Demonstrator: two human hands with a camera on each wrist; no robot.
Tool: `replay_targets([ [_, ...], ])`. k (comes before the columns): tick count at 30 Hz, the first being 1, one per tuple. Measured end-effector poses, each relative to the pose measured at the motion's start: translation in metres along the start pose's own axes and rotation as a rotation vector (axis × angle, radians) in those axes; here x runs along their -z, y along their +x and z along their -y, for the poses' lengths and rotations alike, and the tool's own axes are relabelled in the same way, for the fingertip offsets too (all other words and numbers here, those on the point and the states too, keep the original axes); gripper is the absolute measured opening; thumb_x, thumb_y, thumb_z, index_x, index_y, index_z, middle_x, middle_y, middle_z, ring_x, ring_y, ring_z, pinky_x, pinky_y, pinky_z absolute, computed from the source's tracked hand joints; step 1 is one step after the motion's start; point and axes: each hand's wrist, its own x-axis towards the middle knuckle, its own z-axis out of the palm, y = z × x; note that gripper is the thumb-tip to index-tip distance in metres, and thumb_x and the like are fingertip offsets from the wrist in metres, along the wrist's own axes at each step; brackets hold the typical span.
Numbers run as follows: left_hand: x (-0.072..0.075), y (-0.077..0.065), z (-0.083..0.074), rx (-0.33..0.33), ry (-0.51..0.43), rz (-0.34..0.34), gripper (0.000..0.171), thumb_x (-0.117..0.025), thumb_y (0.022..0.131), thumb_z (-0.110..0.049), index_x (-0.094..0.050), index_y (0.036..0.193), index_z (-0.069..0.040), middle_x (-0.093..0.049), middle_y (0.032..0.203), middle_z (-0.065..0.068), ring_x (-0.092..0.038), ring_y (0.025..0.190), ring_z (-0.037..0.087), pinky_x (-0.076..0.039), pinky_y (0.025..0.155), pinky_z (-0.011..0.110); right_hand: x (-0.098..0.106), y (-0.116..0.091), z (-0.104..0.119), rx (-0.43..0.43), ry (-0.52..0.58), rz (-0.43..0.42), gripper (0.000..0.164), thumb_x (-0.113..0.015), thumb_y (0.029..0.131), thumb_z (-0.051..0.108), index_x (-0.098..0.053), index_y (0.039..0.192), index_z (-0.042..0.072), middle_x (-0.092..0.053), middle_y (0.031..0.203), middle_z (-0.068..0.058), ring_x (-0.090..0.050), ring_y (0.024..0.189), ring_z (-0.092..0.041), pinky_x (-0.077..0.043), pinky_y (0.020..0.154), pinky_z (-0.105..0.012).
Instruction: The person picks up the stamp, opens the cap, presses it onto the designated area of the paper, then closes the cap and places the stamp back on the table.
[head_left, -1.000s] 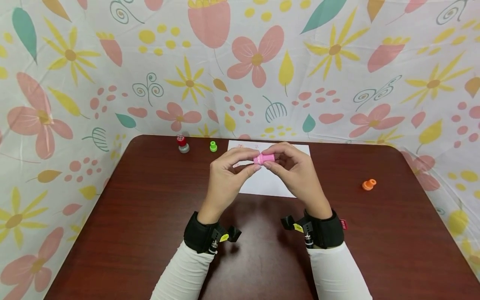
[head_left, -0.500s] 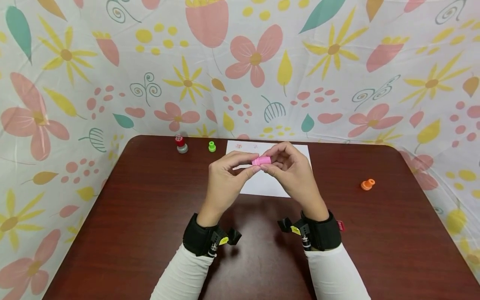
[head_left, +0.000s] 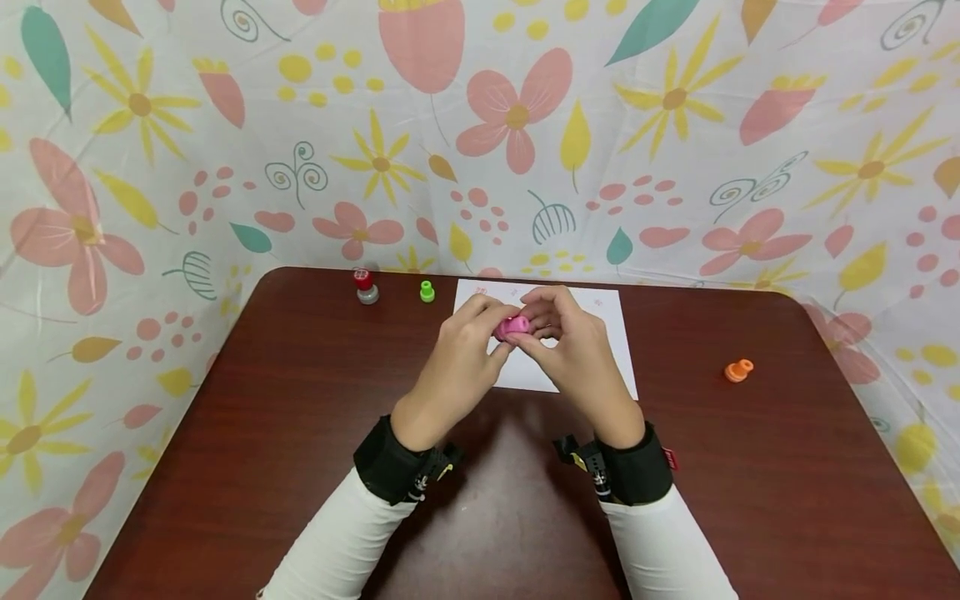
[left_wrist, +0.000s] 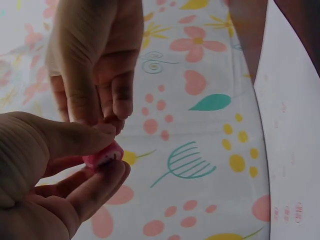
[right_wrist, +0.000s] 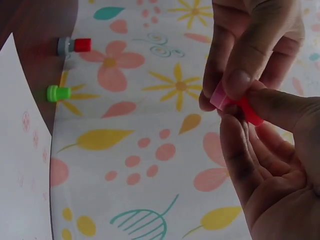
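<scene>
A small pink stamp [head_left: 514, 326] is held above the paper between both hands, its round end tilted towards the head camera. My left hand [head_left: 459, 358] grips it from the left, with fingers covering part of it. My right hand [head_left: 581, 362] pinches it from the right with thumb and fingers. In the left wrist view, the stamp [left_wrist: 103, 156] shows dark marks on one face. Its pink part [right_wrist: 219, 97] and a redder part show between the fingers in the right wrist view. The white sheet of paper [head_left: 615, 342] below bears several faint red prints.
At the back left of the brown table [head_left: 285, 400] stand a stamp with red top and grey base [head_left: 366, 287] and a small green stamp [head_left: 427, 291]. An orange stamp [head_left: 738, 371] lies on the right. Patterned cloth [head_left: 540, 200] hangs behind.
The pink stamp has turned from lying sideways to pointing more towards the head camera. My left hand has rolled over it, and both hands have drawn closer together.
</scene>
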Motion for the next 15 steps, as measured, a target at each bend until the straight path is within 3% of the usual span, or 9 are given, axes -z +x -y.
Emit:
replay_targets([
  [1,0.000,0.000,0.002,0.004,0.005,-0.005,0.024,-0.083,0.085,0.000,-0.075,0.108,0.001,-0.067,0.102,0.011,-0.066,0.092,0.020,-0.059,0.082,0.029,0.000,0.000,0.000,0.002,-0.011,0.008,0.049,-0.087,0.080,0.005,-0.058,0.119,0.000,-0.073,0.097,-0.009,-0.072,0.083,-0.016,-0.060,0.075,-0.020],
  [8,0.009,0.000,0.023,0.078,-0.023,-0.006,0.021,-0.084,0.083,0.001,-0.075,0.102,-0.001,-0.068,0.098,0.011,-0.068,0.090,0.021,-0.063,0.083,0.033,0.003,0.003,-0.004,0.055,-0.123,0.035,0.047,-0.087,0.083,0.010,-0.060,0.120,0.002,-0.073,0.107,-0.009,-0.073,0.096,-0.020,-0.062,0.085,-0.037],
  [15,0.025,-0.006,0.056,0.198,-0.028,0.026,0.015,-0.081,0.085,0.001,-0.072,0.096,-0.004,-0.068,0.092,0.007,-0.068,0.085,0.018,-0.062,0.077,0.032,0.004,0.001,-0.009,0.064,-0.207,0.070,0.041,-0.085,0.087,0.017,-0.063,0.118,0.005,-0.070,0.112,-0.007,-0.071,0.103,-0.021,-0.058,0.087,-0.041],
])
